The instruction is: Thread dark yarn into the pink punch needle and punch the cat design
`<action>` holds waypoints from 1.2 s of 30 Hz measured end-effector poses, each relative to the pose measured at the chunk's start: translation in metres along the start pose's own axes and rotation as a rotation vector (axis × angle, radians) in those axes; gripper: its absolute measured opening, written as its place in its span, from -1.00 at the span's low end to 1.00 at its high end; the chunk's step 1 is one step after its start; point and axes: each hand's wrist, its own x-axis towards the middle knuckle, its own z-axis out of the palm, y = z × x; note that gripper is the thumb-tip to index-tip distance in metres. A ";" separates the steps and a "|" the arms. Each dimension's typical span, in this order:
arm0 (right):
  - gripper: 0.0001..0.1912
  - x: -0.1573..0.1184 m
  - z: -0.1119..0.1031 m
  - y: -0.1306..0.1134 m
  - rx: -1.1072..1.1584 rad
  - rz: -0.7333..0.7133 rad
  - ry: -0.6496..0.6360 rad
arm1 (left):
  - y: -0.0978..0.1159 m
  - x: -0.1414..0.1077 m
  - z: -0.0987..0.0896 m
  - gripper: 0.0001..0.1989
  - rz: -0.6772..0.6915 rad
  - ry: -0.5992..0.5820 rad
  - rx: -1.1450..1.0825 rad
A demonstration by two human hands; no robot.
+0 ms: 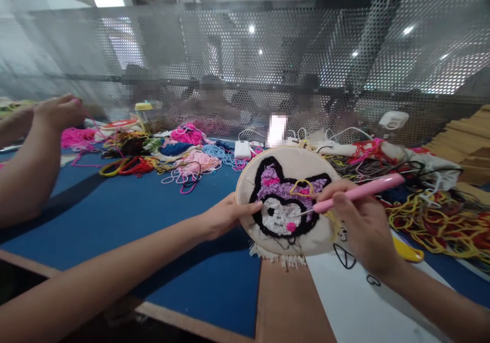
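A round embroidery hoop (325, 241) is held up tilted above the table, its cream cloth worked with a looped-yarn cartoon face (281, 215) in black, purple, white and pink. My left hand (225, 215) grips the hoop's left edge, thumb on the front of the cloth. Between the fingers of my right hand (362, 225) is a pink-handled punch needle (358, 192), its metal tip at the white part of the face. A yellow yarn strand (302, 186) loops over the purple stitching near my fingers. Loose fringe hangs from the cloth's lower edge.
Heaps of coloured yarn (191, 159) lie along the back, with more yarn (440, 225) at right. Under the hoop is a white sheet with drawn outlines (325, 292). Another person's hand (57, 111) holds pink yarn at left. Behind stands a perforated metal screen (229, 77).
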 end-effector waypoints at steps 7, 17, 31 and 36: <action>-0.62 0.025 -0.026 0.018 0.165 0.210 0.165 | 0.003 0.001 -0.011 -0.57 -0.193 -0.020 -0.096; -0.54 0.038 -0.029 0.031 0.317 0.749 -0.157 | 0.011 -0.006 -0.003 -0.36 -0.164 0.102 0.165; -0.55 0.032 -0.025 0.045 0.094 0.733 -0.288 | 0.006 0.004 -0.034 -0.50 0.362 0.207 1.156; -0.52 0.026 -0.019 0.051 0.112 0.736 -0.290 | 0.000 0.006 -0.034 -0.50 0.302 0.096 1.148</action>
